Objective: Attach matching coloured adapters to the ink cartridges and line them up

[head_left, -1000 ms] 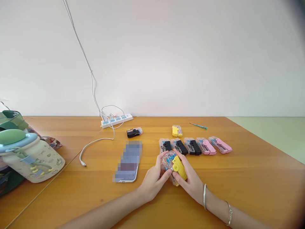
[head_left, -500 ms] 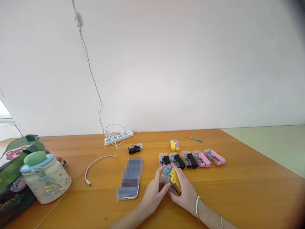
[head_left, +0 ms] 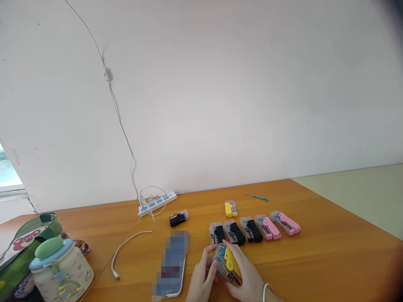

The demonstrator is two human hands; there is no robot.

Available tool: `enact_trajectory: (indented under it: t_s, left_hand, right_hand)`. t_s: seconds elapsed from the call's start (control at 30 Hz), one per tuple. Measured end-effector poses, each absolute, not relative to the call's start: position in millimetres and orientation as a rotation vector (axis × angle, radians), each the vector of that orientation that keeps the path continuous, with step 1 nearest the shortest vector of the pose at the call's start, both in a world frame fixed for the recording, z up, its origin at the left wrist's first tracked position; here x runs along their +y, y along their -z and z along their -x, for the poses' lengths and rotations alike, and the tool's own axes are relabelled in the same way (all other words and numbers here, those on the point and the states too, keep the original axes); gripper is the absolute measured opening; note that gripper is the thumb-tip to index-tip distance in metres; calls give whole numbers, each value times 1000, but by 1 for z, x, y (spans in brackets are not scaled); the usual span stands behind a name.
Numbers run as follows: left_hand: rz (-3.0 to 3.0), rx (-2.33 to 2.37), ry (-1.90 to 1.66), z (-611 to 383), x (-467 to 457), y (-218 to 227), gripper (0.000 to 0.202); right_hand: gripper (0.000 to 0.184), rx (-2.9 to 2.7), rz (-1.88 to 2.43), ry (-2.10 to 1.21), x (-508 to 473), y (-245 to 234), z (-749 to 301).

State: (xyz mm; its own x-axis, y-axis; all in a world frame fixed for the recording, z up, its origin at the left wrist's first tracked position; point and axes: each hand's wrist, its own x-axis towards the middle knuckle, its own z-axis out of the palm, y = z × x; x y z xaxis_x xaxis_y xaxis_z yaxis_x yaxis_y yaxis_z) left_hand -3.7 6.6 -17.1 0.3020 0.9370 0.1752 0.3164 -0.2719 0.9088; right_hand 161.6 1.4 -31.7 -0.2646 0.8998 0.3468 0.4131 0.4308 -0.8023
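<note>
- Gripping yellow cartridge [head_left: 231,265] at bottom centre: left hand [head_left: 201,279] curled on its clear end, right hand [head_left: 248,283] cupping underneath, likely steadying it.
- Row of black and pink cartridges [head_left: 252,228] just behind; phone [head_left: 171,268] left.

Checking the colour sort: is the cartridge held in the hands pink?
No, the cartridge held by the left hand and right hand is yellow.

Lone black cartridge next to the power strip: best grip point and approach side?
Come from above and pinch the black cartridge across its narrow width, mid-body. It lies flat, long axis roughly left to right, apart from the power strip behind and the phone in front, so both long sides look free.
</note>
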Motion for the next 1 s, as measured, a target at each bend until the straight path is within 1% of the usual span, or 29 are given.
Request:
enact_trajectory:
  t_s: [0.17,0.27,0.47,0.63,0.87,0.93,1.0]
  left_hand:
    - [-1720,1237,-999,3,-2,6,52]
    - [-1741,1205,-992,3,-1,5,49]
    - [-1782,1218,-838,2,3,5,29]
    - [-1902,1299,-642,-18,-1,-4,28]
    - [-2139,1010,-514,-70,1,-5,32]
    - [-2217,999,-507,-76,1,-1,33]
    - [-2240,993,-507,-77,2,3,33]
  right_hand:
    - [83,-1897,1102,-654,-3,23,-166]
    - [85,-1953,1115,-596,-3,17,-172]
    - [81,-1919,1186,-492,5,5,-193]
    - [74,-1770,1311,-412,18,-3,-215]
    - [69,-1573,1466,-244,44,-12,-254]
    - [64,-1601,1586,-163,57,-13,-264]
    - [54,-1652,1787,-54,72,-15,-271]
